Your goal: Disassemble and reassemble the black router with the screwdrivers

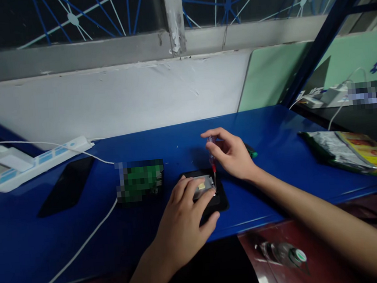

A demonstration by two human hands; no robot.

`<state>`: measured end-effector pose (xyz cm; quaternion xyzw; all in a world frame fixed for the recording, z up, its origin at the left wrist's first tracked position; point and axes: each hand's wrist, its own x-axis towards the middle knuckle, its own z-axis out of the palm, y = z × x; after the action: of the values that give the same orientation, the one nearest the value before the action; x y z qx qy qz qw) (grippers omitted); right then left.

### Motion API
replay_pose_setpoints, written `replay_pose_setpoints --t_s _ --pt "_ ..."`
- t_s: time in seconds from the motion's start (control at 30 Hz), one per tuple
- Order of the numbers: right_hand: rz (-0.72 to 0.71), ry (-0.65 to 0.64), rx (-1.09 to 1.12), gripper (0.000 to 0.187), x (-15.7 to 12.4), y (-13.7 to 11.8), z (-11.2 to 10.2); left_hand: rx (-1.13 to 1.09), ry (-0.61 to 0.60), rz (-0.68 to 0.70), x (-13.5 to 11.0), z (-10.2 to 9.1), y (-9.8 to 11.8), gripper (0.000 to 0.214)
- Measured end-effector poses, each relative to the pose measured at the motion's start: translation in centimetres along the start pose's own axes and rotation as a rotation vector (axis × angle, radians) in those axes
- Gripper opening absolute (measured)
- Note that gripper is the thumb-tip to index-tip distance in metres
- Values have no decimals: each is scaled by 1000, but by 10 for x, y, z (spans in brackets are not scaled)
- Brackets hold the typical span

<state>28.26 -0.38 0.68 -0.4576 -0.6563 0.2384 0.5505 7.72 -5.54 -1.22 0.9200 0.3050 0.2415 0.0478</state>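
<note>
A small black case lies on the blue desk with a silver metal part set in it. My left hand holds the case down, its fingers over the metal part and its thumb along the near side. In my right hand a screwdriver with a clear purplish and red handle stands upright, pinched between thumb and fingers. The screwdriver's tip meets the right end of the metal part; any screw there is too small to make out. Behind my right hand a green-tipped object is partly hidden.
Left of the case sits a partly blurred green box. A dark phone-like slab and a white power strip with a cable lie farther left. At right rests a food packet; a plastic bottle is below the desk edge.
</note>
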Motion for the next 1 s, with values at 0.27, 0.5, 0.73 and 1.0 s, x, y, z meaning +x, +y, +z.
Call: replay_pose_setpoints --t_s 0.27,0.5,0.73,1.0 --pt "-6 11 -15 22 0 0 -1 40 41 20 -2 1 1 30" --pt "-15 19 -35 22 1 -2 -1 59 43 38 -3 2 1 28" --pt "-36 48 -7 22 0 -2 -2 83 39 20 -3 3 2 27" --pt "-58 30 -26 21 -1 -3 -2 100 57 16 -2 4 3 27"
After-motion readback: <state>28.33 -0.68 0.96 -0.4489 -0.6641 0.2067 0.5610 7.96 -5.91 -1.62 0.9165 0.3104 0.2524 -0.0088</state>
